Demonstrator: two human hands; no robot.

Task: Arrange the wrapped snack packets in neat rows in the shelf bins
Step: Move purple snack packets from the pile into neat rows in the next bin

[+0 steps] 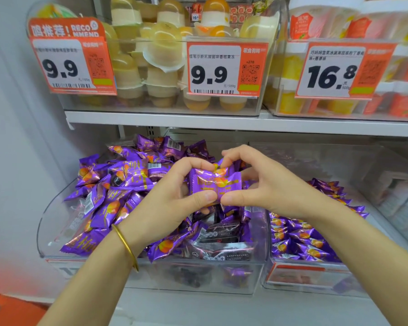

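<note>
Both hands hold a small stack of purple wrapped snack packets (216, 182) above the clear left shelf bin (50, 212). My left hand (174, 191) pinches its left side between thumb and fingers. From the other side, my right hand (262, 184) pinches it with thumb below and fingers on top. Loose purple packets (118, 182) lie heaped in the bin, with a few dark packets (222, 234) among them. In the clear right bin (292, 274), purple packets (299, 241) stand in rows.
A white shelf board (222, 123) runs just above the hands. Clear bins of jelly cups (156, 67) with orange price tags (224, 69) stand on it. A grey wall (17, 137) closes the left side. Another clear bin (386, 184) sits at far right.
</note>
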